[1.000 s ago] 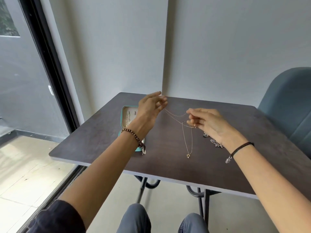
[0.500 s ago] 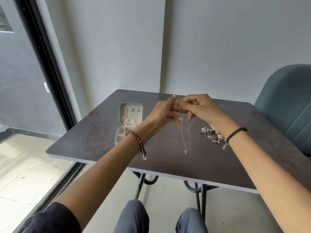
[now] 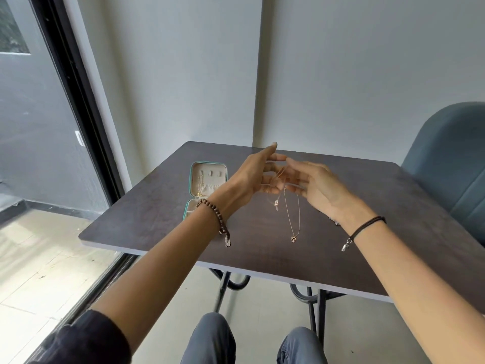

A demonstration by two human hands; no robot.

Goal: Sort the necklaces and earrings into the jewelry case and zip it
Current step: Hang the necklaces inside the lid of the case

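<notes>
A thin gold necklace (image 3: 294, 219) hangs above the table, its small pendant low near the dark tabletop (image 3: 162, 222). My left hand (image 3: 252, 177) and my right hand (image 3: 320, 187) meet fingertip to fingertip over the table's middle. Both hold the chain; it loops across my left fingers, and my right fingertips, blurred by motion, pinch it. A short end with the clasp dangles below my left fingers. The teal jewelry case (image 3: 194, 166) lies open to the left of my left wrist, cream inside, with a chain in its lid.
A little of the loose jewelry pile (image 3: 336, 222) shows behind my right wrist. A blue chair (image 3: 451, 164) stands at the table's right side. The wall is close behind the table and a glass door is to the left.
My hands came together from apart, gathering the stretched chain into hanging loops. My left hand's fingers have spread wider, and my right wrist now covers most of the jewelry pile.
</notes>
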